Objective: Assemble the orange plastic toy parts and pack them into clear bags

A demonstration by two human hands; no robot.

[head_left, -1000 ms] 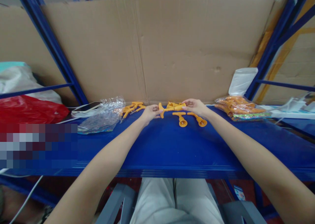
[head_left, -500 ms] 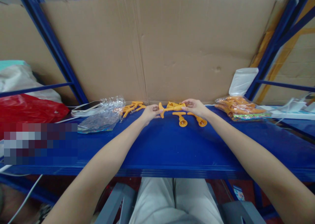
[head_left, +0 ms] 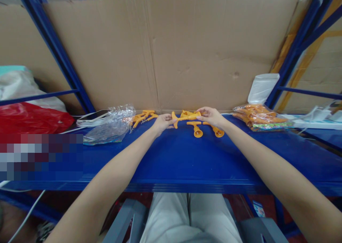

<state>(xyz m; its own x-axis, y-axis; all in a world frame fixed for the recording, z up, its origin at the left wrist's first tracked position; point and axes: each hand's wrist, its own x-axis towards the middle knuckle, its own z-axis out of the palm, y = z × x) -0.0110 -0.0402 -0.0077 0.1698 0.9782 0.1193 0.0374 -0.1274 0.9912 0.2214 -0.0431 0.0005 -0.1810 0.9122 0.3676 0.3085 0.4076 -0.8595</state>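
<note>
An orange corkscrew [head_left: 184, 118] lies level between my two hands above the blue shelf. My left hand [head_left: 163, 123] is closed on its T-shaped handle. The fingers of my right hand [head_left: 210, 116] pinch its flared, bell-shaped end. Just below, two more orange corkscrews with bell ends, one [head_left: 198, 130] under the held piece and another [head_left: 217, 131] beneath my right hand, rest on the shelf. More orange pieces [head_left: 187, 113] lie behind the held corkscrew. Left of my left hand are several orange handles with bare metal spirals [head_left: 143, 117].
A crumpled clear plastic bag [head_left: 112, 127] and white cables [head_left: 92, 120] lie at left, near a red bag [head_left: 32, 118]. On the right sit a clear bag of orange pieces [head_left: 260, 116] and a power strip [head_left: 315, 122]. Cardboard [head_left: 187, 50] stands behind the blue shelf [head_left: 181, 161].
Both hands keep hold of the same corkscrew in nearly the same place. Only a very slight shift of the whole view shows.
</note>
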